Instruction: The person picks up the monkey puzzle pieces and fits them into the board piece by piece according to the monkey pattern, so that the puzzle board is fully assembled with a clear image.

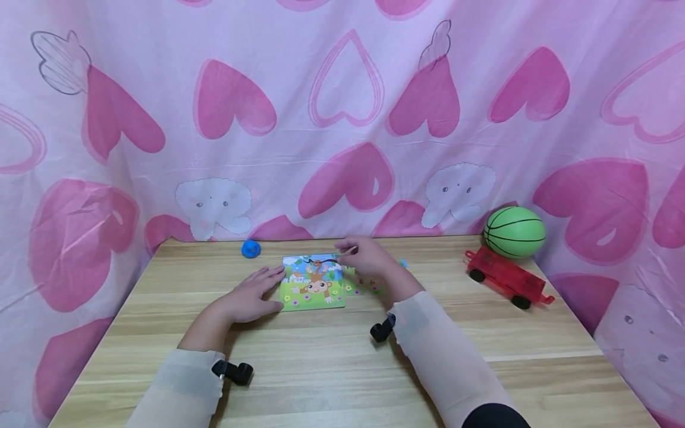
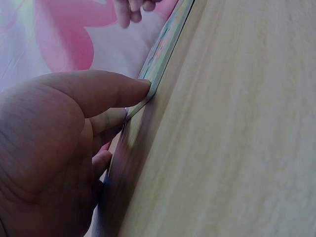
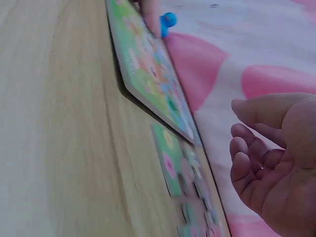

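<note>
Puzzle board (image 1: 314, 285) with a monkey picture lay between the two hands, its left edge against the left hand (image 1: 251, 299) and its far right corner just by the fingertips of the right hand (image 1: 369, 258). From my distant station I saw the left hand spread, thumb at the near corner and fingers along the side, touching without closing round it. The right hand's fingers were loosely curled, and its wrist view showed nothing between thumb and fingertips. Jigsaw pieces (image 3: 169, 163) lay beyond the board's right edge, partly beneath the right hand; how many, I could not tell. For fitting work at that corner, I judged the left hand most useful as a steady stop, pressing lightly so the board could not slide or its joins open. A piece, I thought, was best pinched by its edges, turned until its colours matched, then pressed straight down, since a sideways shove could have lifted its neighbours. Beyond the left hand sat a blue toy (image 1: 250, 249); well to the right hand's right, a red toy car (image 1: 505, 276) and a green ball (image 1: 515, 232) looked unlikely to hinder the reach.
</note>
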Demonstrator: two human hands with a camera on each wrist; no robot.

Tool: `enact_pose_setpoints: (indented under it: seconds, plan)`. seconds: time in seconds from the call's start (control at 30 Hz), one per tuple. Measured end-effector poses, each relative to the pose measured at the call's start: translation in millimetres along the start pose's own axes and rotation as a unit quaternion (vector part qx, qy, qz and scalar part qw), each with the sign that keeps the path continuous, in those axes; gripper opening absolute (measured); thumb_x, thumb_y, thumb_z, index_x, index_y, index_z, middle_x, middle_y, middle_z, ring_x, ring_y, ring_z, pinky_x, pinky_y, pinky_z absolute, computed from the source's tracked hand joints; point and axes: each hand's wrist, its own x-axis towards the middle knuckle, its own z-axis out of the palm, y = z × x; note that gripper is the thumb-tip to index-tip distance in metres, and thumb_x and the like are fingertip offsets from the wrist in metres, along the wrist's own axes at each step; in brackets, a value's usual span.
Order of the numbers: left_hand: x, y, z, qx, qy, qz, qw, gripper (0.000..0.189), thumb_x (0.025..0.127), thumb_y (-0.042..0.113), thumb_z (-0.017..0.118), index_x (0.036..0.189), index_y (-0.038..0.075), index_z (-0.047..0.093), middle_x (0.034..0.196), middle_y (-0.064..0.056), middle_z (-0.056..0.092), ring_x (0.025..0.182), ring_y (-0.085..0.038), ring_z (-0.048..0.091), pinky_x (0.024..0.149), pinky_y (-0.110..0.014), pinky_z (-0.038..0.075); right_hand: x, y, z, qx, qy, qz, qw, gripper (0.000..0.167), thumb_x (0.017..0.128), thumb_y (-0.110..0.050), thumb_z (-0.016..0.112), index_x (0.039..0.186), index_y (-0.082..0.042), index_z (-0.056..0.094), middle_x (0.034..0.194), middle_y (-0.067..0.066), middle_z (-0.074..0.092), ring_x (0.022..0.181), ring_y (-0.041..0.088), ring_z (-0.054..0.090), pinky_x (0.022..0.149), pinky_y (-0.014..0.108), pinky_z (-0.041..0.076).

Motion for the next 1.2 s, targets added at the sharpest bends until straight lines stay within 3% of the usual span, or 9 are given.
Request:
enact_pose_setpoints:
  seconds: [0.17, 0.4, 0.67, 0.93, 1.2]
  plan:
    - [-0.6, 0.0, -1.8, 0.004, 0.002, 0.002, 1.0000, 0.083, 0.100, 0.042, 0.070, 0.170, 0.020, 0.032, 0.181, -0.001, 0.022, 0.169, -0.042, 0.007, 0.131, -0.074, 0.016, -11.5, 9.6, -9.2, 0.009, 0.032, 0.022, 0.9992, 0.044, 0.102, -0.028, 0.073, 0.146, -0.022, 0.068, 0.134, -0.001, 0.070, 0.121, 0.023, 0.064, 0.106, 0.045, 0.056]
    - [0.5, 1.4, -5.2, 0.003, 0.005, 0.004, 1.0000, 0.083, 0.100, 0.043, 0.070, 0.170, 0.020, 0.033, 0.181, -0.001, 0.022, 0.169, -0.043, 0.007, 0.131, -0.075, 0.015, -14.6, 23.5, -12.2, 0.027, 0.061, 0.034, 0.9972, 0.040, 0.100, -0.017, 0.074, 0.140, -0.016, 0.070, 0.128, 0.002, 0.074, 0.118, 0.025, 0.067, 0.107, 0.044, 0.057]
    - [1.4, 2.1, -4.8, 0.003, 0.000, 0.002, 1.0000, 0.084, 0.099, 0.044, 0.071, 0.170, 0.020, 0.033, 0.181, -0.001, 0.022, 0.169, -0.043, 0.007, 0.131, -0.074, 0.015, -14.8, 33.6, -10.5, 0.010, 0.059, 0.044, 0.9973, 0.044, 0.094, -0.015, 0.080, 0.137, -0.020, 0.073, 0.124, -0.001, 0.075, 0.116, 0.024, 0.066, 0.109, 0.046, 0.056]
    - [0.9, 4.5, -2.8, -0.004, -0.001, -0.003, 1.0000, 0.084, 0.099, 0.045, 0.071, 0.170, 0.021, 0.034, 0.181, -0.001, 0.022, 0.169, -0.043, 0.007, 0.130, -0.075, 0.016, -14.2, 39.9, -8.1, 0.017, 0.045, 0.061, 0.9970, 0.045, 0.092, -0.010, 0.082, 0.135, -0.022, 0.074, 0.118, 0.001, 0.072, 0.107, 0.022, 0.062, 0.096, 0.036, 0.055]
    - [-3.1, 3.9, -0.2, -0.010, -0.001, -0.006, 0.9999, 0.084, 0.098, 0.044, 0.072, 0.170, 0.022, 0.034, 0.181, -0.001, 0.024, 0.169, -0.043, 0.008, 0.130, -0.075, 0.018, -16.6, 39.3, -2.3, -0.010, 0.045, 0.070, 0.9965, 0.043, 0.093, -0.007, 0.079, 0.133, -0.023, 0.075, 0.113, 0.002, 0.070, 0.103, 0.020, 0.060, 0.086, 0.031, 0.054]
